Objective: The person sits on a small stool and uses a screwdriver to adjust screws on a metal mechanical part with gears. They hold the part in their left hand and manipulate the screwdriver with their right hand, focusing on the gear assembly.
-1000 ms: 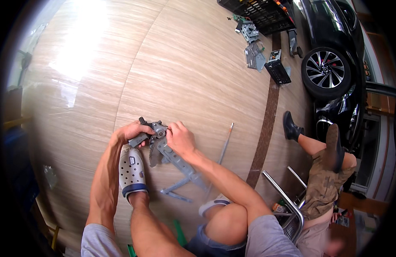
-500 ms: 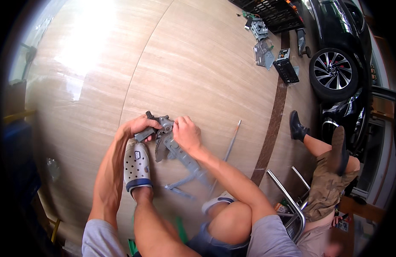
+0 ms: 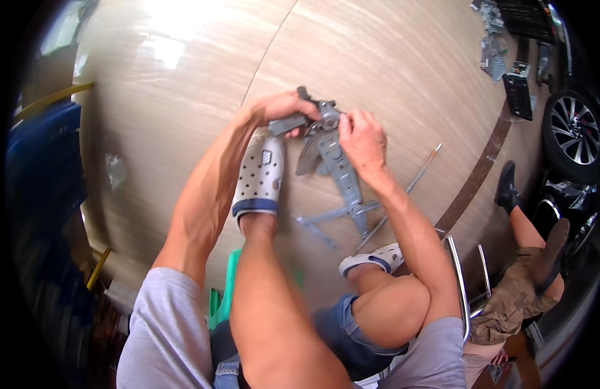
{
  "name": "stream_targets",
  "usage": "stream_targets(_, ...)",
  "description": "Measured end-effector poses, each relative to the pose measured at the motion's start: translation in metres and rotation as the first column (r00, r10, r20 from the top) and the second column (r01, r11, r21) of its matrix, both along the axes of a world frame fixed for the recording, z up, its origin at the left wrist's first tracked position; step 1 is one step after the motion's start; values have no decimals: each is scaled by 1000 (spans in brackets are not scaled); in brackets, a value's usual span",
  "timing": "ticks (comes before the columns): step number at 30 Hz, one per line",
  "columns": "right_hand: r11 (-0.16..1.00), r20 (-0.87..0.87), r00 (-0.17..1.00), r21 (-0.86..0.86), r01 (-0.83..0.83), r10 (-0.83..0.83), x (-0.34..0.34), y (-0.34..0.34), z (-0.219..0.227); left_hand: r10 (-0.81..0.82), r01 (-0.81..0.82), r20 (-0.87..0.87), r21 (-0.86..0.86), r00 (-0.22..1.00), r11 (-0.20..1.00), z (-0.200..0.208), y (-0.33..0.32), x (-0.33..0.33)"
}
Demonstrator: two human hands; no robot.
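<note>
over a pale floor (image 3: 183, 97), a person's left hand (image 3: 280, 107) gripped a dark gray block (image 3: 288, 125) at the top of a gray metal mechanism (image 3: 339, 165), thumb above, fingers below. the right hand (image 3: 366, 139) had bent fingers bunched together at the mechanism's round hub (image 3: 329, 118); what they pinched could not be told. the mechanism stretched beside the left white shoe (image 3: 256, 175). a car wheel (image 3: 574, 133) stood near the floor's right edge.

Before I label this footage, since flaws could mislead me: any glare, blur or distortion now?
Head view: white glare on the floor, upper left; the metal mechanism looks hazy toward its lower ends; the dark floor stripe curves at right; black fisheye rim darkens the corners.
</note>
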State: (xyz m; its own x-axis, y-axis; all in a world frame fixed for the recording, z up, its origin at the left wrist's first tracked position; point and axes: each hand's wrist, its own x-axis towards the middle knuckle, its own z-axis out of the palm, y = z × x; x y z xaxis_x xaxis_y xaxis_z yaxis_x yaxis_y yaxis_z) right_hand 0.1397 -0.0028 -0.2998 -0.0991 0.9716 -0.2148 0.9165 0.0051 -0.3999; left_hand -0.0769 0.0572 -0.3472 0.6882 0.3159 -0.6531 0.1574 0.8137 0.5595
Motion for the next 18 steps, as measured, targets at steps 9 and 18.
stream_targets(9,999,-175,984,10,45,-43,-3,-1,-2,-11,12,-18,31,1000,999,3,-4,-5)
stream_targets(18,997,-79,994,-11,78,-79,-5,5,7,-27,27,-21,39,999,999,5,-2,-6)
